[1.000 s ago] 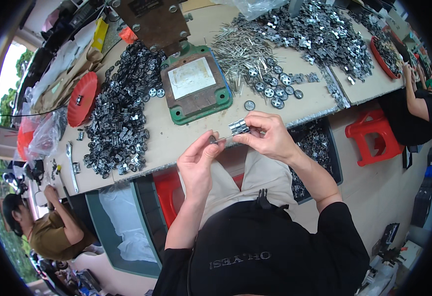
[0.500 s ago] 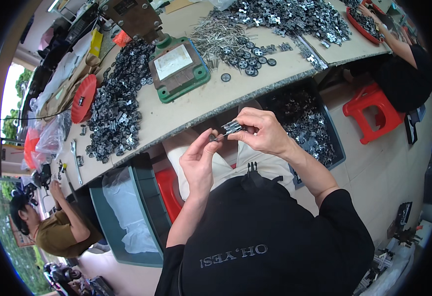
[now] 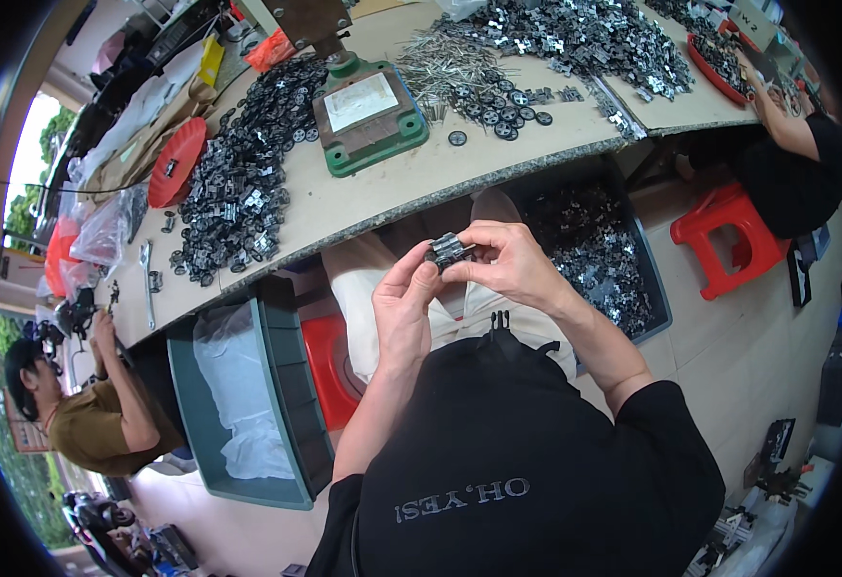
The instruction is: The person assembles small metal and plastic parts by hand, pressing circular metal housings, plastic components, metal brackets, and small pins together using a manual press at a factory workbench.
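A small dark metal part [image 3: 449,251], blocky with glints of silver along its ridged top, is held in the air above the person's lap, just below the near edge of the surface [image 3: 363,197]. It sits roughly level, pinched between the fingertips of the left hand [image 3: 403,313] and the right hand [image 3: 507,264].

Open air around both hands, workbench edge [image 3: 498,178] just ahead, grey parts bin [image 3: 632,240] right, green bin [image 3: 286,385] left.

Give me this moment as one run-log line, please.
left hand: steadies small metal part | right hand: pinches it | place: over lap, below workbench
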Available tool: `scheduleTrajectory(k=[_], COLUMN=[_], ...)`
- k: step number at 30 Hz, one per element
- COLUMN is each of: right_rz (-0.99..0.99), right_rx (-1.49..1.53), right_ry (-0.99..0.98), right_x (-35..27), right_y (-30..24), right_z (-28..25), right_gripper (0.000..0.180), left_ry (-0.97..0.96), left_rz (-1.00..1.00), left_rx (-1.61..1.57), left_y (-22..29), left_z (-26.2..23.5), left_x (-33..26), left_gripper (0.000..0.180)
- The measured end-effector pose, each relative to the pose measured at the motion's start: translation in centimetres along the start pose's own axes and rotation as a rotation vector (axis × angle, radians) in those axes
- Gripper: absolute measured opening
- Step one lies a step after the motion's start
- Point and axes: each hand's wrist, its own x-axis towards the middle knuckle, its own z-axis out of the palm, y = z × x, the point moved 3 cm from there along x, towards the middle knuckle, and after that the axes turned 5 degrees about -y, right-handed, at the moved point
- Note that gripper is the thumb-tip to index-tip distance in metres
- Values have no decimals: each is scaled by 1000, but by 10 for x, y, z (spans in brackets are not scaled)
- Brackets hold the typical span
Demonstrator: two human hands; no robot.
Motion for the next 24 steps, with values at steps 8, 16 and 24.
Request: scheduleTrajectory(k=[8,16,24], right_rz=[292,230,13], right_rx=[266,178,-564], right_ry=[-47,-1,156], right_x=[-1,36,122], right_y=[14,34,87], right_z=[-10,-38,-70], right_gripper=[18,16,24], left_ry=[-161,-120,65], left_rz=[-190,-314,-292], left_rx=[-100,-232,-256], left_y=[0,-3,-13], left_z=[-2,-11,-22], left_x=[10,29,48], left_gripper=[34,35,33])
